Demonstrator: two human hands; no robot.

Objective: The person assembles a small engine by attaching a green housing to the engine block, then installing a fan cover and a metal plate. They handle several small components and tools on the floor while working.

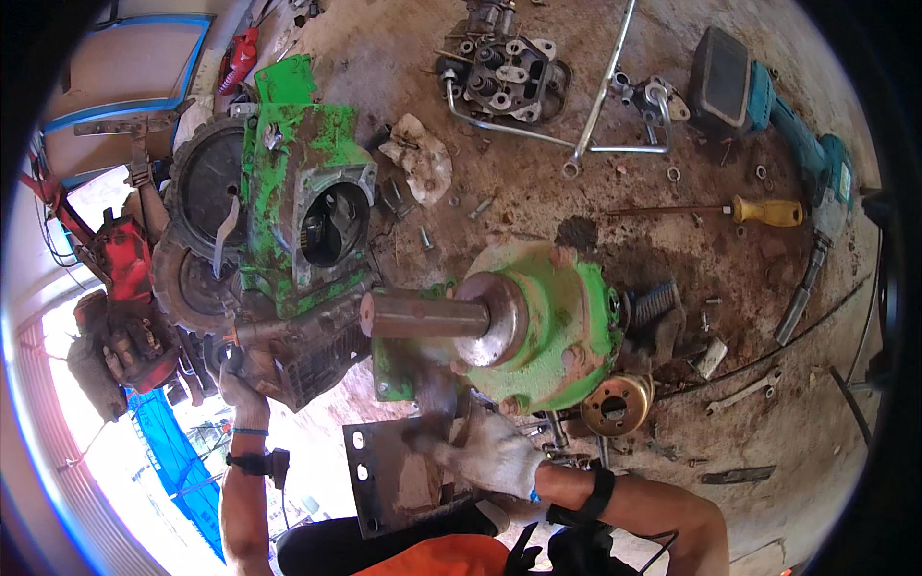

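Observation:
My left hand (242, 396), in a pale work glove, is closed around a small dark part at the left end of a grimy, ribbed metal casting (312, 360). What exactly its fingers grip cannot be made out. My right hand (495, 451), also gloved, reaches under a green machine housing (567, 336), whose thick brown shaft (427, 315) points left. The fingers of that hand are smeared by motion beside the housing's lower left edge. Beyond my left hand stands a green gear case (312, 144) with a round opening and dark toothed wheels (206, 182) on its side.
Below the housing sit a brass-coloured pulley (615, 408) and a slotted metal plate (370, 504). On the right of the dirty surface lie a spanner (744, 392), a yellow-handled screwdriver (768, 211) and a teal cordless power tool (816, 163). A cylinder head (509, 82) is at the back.

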